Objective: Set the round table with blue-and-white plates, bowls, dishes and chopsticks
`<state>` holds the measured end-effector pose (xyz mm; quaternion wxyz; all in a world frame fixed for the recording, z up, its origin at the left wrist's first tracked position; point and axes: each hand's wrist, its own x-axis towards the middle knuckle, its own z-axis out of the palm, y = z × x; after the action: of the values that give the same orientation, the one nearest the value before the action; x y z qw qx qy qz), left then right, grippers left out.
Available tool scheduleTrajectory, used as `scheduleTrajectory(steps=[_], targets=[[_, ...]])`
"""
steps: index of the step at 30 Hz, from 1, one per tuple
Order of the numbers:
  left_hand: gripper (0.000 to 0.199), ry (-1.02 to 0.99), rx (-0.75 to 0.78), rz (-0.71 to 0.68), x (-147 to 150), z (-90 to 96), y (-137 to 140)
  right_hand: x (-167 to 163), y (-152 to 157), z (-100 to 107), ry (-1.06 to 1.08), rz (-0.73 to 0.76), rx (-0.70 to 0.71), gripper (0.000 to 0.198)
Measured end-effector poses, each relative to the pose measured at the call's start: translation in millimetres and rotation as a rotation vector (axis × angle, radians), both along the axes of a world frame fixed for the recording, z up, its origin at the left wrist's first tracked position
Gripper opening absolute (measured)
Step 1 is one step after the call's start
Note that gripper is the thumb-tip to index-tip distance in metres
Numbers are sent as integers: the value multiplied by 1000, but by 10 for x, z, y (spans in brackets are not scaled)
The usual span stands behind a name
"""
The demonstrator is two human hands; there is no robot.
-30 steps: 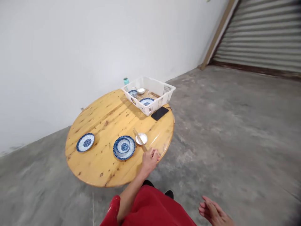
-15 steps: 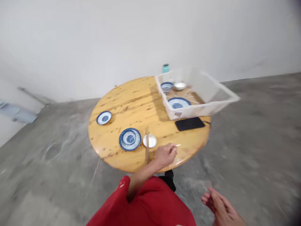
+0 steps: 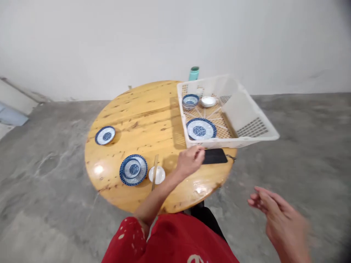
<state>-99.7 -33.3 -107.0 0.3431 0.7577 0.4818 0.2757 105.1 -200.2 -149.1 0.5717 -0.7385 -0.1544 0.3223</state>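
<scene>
My left hand (image 3: 190,160) is loosely closed above the table beside a black phone (image 3: 216,156), and no object shows in it. Off the table's right side, over the floor, my right hand (image 3: 279,215) hangs with loosely bent fingers, partly spread and holding nothing. To the left of my left forearm, chopsticks (image 3: 155,166) rest across a small white dish (image 3: 160,175). Beside them a blue-and-white bowl (image 3: 134,168) sits on a blue-rimmed plate (image 3: 142,178). Another blue-rimmed dish (image 3: 105,135) stands near the left edge.
A white plastic basket (image 3: 257,109) occupies the table's back right. In it are stacked blue bowls (image 3: 190,102), small white dishes (image 3: 208,101) and a blue-patterned plate (image 3: 201,129). Behind stands a turquoise container (image 3: 194,73). The round wooden table (image 3: 137,113) is near a white wall.
My left hand has moved forward toward the phone and the basket's near side. My right hand has risen and shifted right. The view has moved slightly, with the tableware staying in place.
</scene>
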Motion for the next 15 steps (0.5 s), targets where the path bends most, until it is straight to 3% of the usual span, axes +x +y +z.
scheduleTrajectory(steps=[5,9,12,15], targets=[[22,130,117,43,89,260,741,492,997,532,-226,262,113,41],[31,357,114,57,298,496,1290,754,1905,873,-319,527,174,34],[34,535,98,101,517,598,1770,865,2672,936,-349,694,170,24],[38,662,38,145,779,560,2287,940,3442,810,-384,841,85,18]])
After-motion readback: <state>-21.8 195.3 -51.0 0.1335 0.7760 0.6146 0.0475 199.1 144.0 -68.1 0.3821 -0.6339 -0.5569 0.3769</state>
